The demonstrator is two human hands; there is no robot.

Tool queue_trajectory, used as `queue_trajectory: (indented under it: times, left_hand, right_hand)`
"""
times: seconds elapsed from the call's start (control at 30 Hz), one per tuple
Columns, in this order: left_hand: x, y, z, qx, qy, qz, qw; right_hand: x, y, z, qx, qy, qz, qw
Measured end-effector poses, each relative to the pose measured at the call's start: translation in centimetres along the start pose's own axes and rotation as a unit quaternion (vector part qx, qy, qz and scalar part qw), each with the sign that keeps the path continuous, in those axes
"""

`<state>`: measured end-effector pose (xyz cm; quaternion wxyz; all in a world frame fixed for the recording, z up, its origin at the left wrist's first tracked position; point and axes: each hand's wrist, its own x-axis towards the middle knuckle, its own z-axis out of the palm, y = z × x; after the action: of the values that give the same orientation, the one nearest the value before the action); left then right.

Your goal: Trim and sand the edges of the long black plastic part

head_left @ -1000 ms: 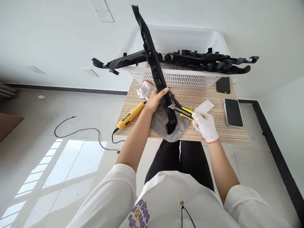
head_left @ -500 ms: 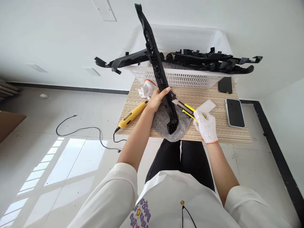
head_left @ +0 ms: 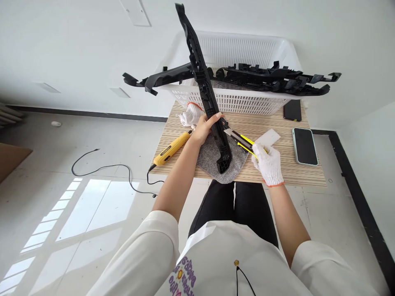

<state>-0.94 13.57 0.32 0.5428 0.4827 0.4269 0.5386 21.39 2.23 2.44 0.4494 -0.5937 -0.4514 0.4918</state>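
The bare left hand (head_left: 204,129) is curled around a long black plastic trim piece (head_left: 207,96), its lower end over the gray cloth (head_left: 237,164). At the cloth's right, the gloved right hand (head_left: 268,164) grips a yellow-and-black utility knife (head_left: 242,139), blade out beside the piece; contact cannot be told. Left of the cloth lies a yellow corded tool (head_left: 172,150); beyond it, a white basket (head_left: 247,102) bears more black trim pieces (head_left: 268,78). Right of the cloth are a white card (head_left: 269,137) and a pale-cased smartphone (head_left: 305,146). The held piece hides some of the cloth and basket.
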Motion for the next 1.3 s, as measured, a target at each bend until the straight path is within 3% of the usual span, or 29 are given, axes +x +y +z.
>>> queue_trajectory:
  times: [0.07,0.2,0.3,0.43,0.67,0.97,1.3]
  left_hand:
    - [0.0,-0.02,-0.01,-0.002,-0.001,-0.001,1.0]
    - [0.01,-0.03,-0.02,0.001,-0.001,0.002,1.0]
    - [-0.01,0.02,-0.03,-0.003,-0.007,0.003,1.0]
    - [-0.05,0.08,-0.02,-0.002,-0.006,0.004,1.0]
    - [-0.06,0.12,0.06,0.005,-0.002,-0.003,1.0]
    - [-0.03,0.09,0.02,0.006,-0.001,-0.003,1.0]
    - [-0.01,0.11,0.03,-0.011,-0.007,0.003,1.0]
  right_hand:
    - [-0.02,-0.03,0.08,-0.008,-0.02,0.002,1.0]
    - [0.09,0.13,0.1,0.008,0.019,0.002,1.0]
    - [0.17,0.24,0.09,0.003,-0.003,0.012,1.0]
    - [0.27,0.23,0.27,0.023,0.042,0.004,0.999]
    - [0.43,0.06,0.75,0.031,0.063,0.019,0.997]
    - [0.27,0.11,0.76,-0.026,0.058,-0.012,0.998]
    - [0.47,0.44,0.92,0.02,0.077,-0.001,0.997]
